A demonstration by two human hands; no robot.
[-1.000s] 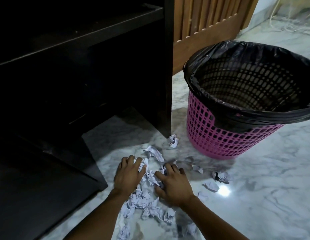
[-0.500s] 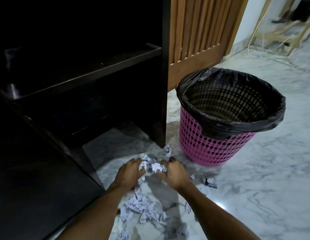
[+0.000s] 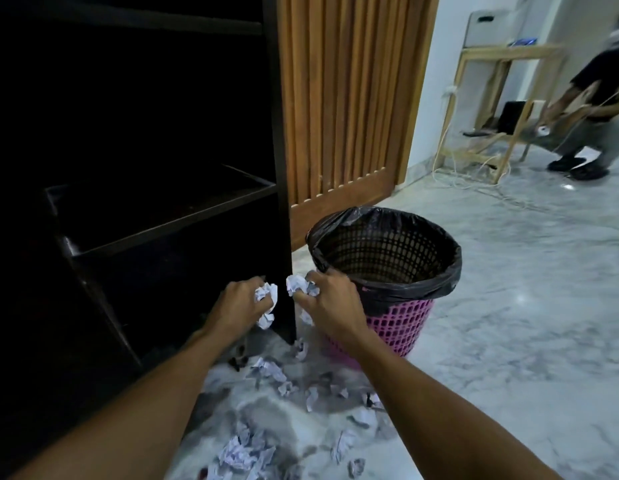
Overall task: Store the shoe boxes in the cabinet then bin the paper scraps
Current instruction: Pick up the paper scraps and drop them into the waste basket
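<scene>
My left hand is raised off the floor and closed around a wad of crumpled white paper scraps. My right hand holds another wad of scraps just left of the bin's rim. The pink lattice bin with a black liner stands on the marble floor, to the right of the dark cabinet. Several more scraps lie scattered on the floor below my arms. The cabinet's shelves are too dark for me to make out any shoe boxes.
A slatted wooden panel stands behind the bin. At the far right another person crouches near a light wooden rack with cables trailing over the floor.
Both hands have closed on scraps and lifted from the floor up toward the bin's rim. The view has tilted up, so more of the room shows.
</scene>
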